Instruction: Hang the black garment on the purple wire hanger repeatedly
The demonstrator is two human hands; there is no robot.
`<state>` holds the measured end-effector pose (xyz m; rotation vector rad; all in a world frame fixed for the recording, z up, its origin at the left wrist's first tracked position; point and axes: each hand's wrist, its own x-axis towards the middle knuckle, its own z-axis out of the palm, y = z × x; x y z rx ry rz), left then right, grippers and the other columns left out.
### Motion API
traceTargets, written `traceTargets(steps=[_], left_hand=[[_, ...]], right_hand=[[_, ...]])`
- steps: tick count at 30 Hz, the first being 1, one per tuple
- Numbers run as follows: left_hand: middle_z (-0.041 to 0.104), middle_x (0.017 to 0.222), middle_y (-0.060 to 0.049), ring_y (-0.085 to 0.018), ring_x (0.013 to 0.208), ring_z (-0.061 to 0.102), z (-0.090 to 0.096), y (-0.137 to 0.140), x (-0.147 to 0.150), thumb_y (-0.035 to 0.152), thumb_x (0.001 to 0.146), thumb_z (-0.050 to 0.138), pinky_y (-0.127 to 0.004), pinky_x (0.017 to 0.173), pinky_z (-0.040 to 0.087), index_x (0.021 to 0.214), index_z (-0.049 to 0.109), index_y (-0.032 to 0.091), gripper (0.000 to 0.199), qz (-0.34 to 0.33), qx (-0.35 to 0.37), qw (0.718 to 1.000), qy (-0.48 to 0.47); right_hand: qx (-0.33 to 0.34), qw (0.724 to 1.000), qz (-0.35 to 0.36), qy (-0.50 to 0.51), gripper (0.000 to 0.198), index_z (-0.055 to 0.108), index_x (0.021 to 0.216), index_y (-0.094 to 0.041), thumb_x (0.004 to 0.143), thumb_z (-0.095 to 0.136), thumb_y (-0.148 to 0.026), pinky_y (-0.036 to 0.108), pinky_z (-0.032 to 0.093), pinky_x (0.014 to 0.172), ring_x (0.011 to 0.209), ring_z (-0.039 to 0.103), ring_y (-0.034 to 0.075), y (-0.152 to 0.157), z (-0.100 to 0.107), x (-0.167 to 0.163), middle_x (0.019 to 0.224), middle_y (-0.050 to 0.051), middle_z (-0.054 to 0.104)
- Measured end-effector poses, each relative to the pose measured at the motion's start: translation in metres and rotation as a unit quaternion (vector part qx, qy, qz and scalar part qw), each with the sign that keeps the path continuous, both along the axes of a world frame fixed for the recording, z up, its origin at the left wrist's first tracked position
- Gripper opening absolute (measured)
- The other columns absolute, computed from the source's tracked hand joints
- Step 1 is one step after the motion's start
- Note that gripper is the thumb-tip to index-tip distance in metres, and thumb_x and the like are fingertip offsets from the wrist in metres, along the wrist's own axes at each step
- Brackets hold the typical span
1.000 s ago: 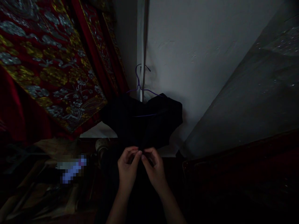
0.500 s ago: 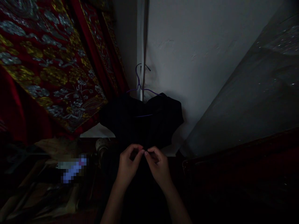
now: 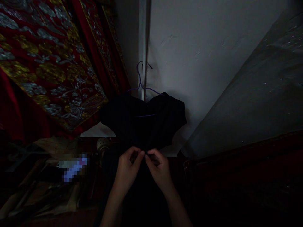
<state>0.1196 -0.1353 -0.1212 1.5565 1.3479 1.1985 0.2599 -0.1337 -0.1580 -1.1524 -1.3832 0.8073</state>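
Observation:
A black garment (image 3: pixel 163 123) with an open neckline hangs on a thin purple hanger (image 3: pixel 140 82), whose hook is at a pale vertical post. At the garment's front, just below the neckline, my left hand (image 3: pixel 129 164) pinches with thumb and forefinger. Close beside it on the right, my right hand (image 3: pixel 158 167) makes a like pinch, its fingertips almost meeting those of the left. Both seem to grip the edges of the dark cloth. Whether a button or other fastener is between the fingertips is too dark to tell.
Red cloth (image 3: pixel 47 63) with gold and silver embroidery hangs at the left. A pale shoe (image 3: pixel 103 146) lies behind my left hand, and a blurred-out blue object (image 3: pixel 73 168) sits lower left. The pale post (image 3: pixel 143 37) stands before a grey wall (image 3: pixel 201 63); a translucent sheet (image 3: pixel 255 94) slants at right.
Both hands have shifted very slightly left, still pinching at the same place on the garment. The view has moved a little; the garment hangs as before.

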Motion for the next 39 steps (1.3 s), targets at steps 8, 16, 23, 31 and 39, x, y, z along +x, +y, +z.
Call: traceTargets(steps=[8, 16, 23, 31, 39], left_hand=[[0.069, 0.079, -0.001, -0.017, 0.075, 0.064, 0.009, -0.006, 0.002, 0.039, 0.097, 0.056, -0.025, 0.070, 0.046, 0.087, 0.068, 0.020, 0.025, -0.029, -0.008, 0.999, 0.039], [0.071, 0.080, 0.000, -0.017, 0.076, 0.067, 0.008, -0.006, 0.002, 0.037, 0.095, 0.058, -0.025, 0.071, 0.048, 0.088, 0.070, 0.020, 0.022, -0.020, -0.002, 0.999, 0.046], [0.065, 0.072, 0.001, -0.014, 0.069, 0.060, 0.011, -0.009, -0.002, 0.034, 0.094, 0.059, -0.024, 0.066, 0.044, 0.079, 0.067, 0.019, 0.023, -0.030, 0.022, 0.999, 0.033], [0.041, 0.053, 0.007, -0.003, 0.044, 0.028, 0.024, 0.035, 0.021, 0.041, 0.070, 0.077, -0.018, 0.043, 0.016, 0.071, 0.067, 0.015, 0.028, -0.056, -0.126, 0.942, -0.305], [0.035, 0.051, 0.011, 0.000, 0.039, 0.020, 0.120, 0.124, 0.024, 0.025, 0.064, 0.077, -0.017, 0.037, 0.009, 0.071, 0.067, 0.011, 0.019, -0.021, -0.053, 0.913, -0.404]], right_hand=[[0.000, 1.000, -0.005, -0.009, 0.017, 0.067, 0.086, -0.019, 0.087, 0.064, -0.035, 0.023, 0.050, 0.058, 0.068, 0.067, 0.016, -0.003, 0.006, 0.005, 0.078, 0.004, 0.069], [0.005, 1.000, 0.017, -0.021, 0.012, 0.067, 0.090, -0.019, 0.087, 0.063, -0.031, 0.023, 0.050, 0.059, 0.071, 0.067, 0.016, -0.003, 0.007, 0.005, 0.079, 0.004, 0.070], [0.023, 0.999, 0.013, -0.024, 0.009, 0.069, 0.085, -0.020, 0.085, 0.064, -0.028, 0.024, 0.050, 0.059, 0.068, 0.066, 0.016, 0.000, 0.012, 0.008, 0.075, 0.002, 0.068], [0.026, 1.000, -0.004, -0.011, 0.014, 0.065, 0.080, -0.020, 0.088, 0.064, -0.032, 0.026, 0.049, 0.061, 0.070, 0.065, 0.017, 0.018, 0.010, 0.013, 0.077, 0.003, 0.068], [0.011, 0.999, -0.022, -0.049, 0.021, 0.065, 0.078, -0.019, 0.086, 0.063, -0.038, 0.028, 0.050, 0.065, 0.071, 0.066, 0.019, 0.049, -0.036, 0.016, 0.074, 0.003, 0.069]])
